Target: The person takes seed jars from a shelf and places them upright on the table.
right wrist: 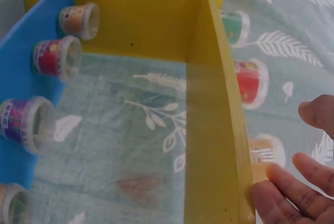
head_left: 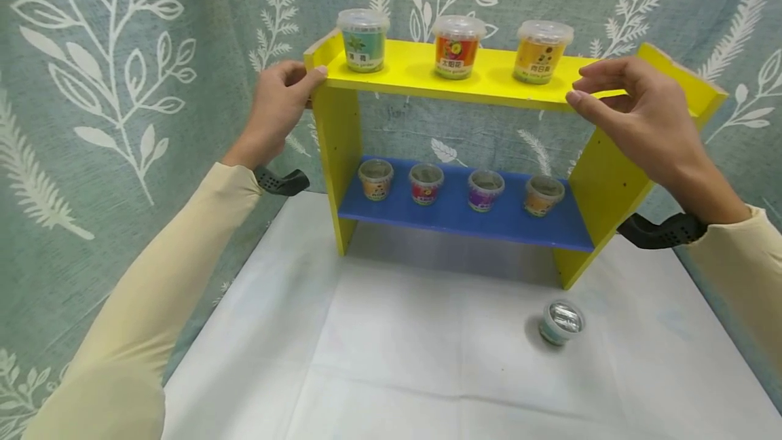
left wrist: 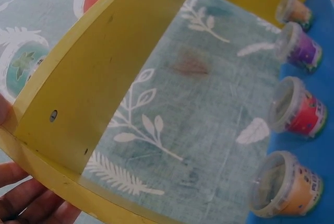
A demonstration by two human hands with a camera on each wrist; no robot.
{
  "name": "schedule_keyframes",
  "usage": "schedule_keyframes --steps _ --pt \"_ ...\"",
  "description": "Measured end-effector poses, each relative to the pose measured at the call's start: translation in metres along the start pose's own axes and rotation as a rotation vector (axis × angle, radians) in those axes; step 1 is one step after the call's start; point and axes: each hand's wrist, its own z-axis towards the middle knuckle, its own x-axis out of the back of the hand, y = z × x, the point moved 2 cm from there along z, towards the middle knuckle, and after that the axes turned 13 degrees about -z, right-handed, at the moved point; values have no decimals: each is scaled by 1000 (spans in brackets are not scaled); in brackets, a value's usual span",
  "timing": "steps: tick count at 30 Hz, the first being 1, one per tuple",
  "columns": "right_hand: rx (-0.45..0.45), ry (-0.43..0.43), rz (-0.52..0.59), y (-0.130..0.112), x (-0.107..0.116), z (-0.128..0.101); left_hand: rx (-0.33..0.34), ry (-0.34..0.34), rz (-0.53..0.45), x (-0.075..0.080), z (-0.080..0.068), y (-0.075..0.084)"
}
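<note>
A two-tier shelf with a yellow top board [head_left: 489, 63] and a blue lower board [head_left: 452, 219] stands on the white surface. At its upper left corner, my left hand [head_left: 277, 104] grips the yellow edge, thumb in front. My right hand [head_left: 641, 111] is at the right end of the top board, thumb and fingers parted with nothing between them. Three lidded cups stand on top: a green one [head_left: 364, 46], a red-orange one [head_left: 455, 53] and a yellow one [head_left: 540, 56]. The yellow cup is nearest my right hand; in the right wrist view some fingers [right wrist: 292, 187] overlap the board's edge.
Several smaller cups, among them a red cup [head_left: 425, 189] and a purple cup [head_left: 484, 195], line the blue board. A small lidded cup [head_left: 561, 323] sits on the white cloth [head_left: 397, 345] at front right. Leaf-patterned green fabric [head_left: 201, 12] hangs behind.
</note>
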Motion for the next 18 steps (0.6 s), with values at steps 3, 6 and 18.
schedule_keyframes --steps 3,6,18 --pt "-5 4 -19 -1 -1 7 3 2 9 0 0 0" --pt "-13 14 -2 0 1 15 4 6 12 0 0 0" --pt "-116 -52 -24 7 8 41 -2 1 39 0 -2 0"
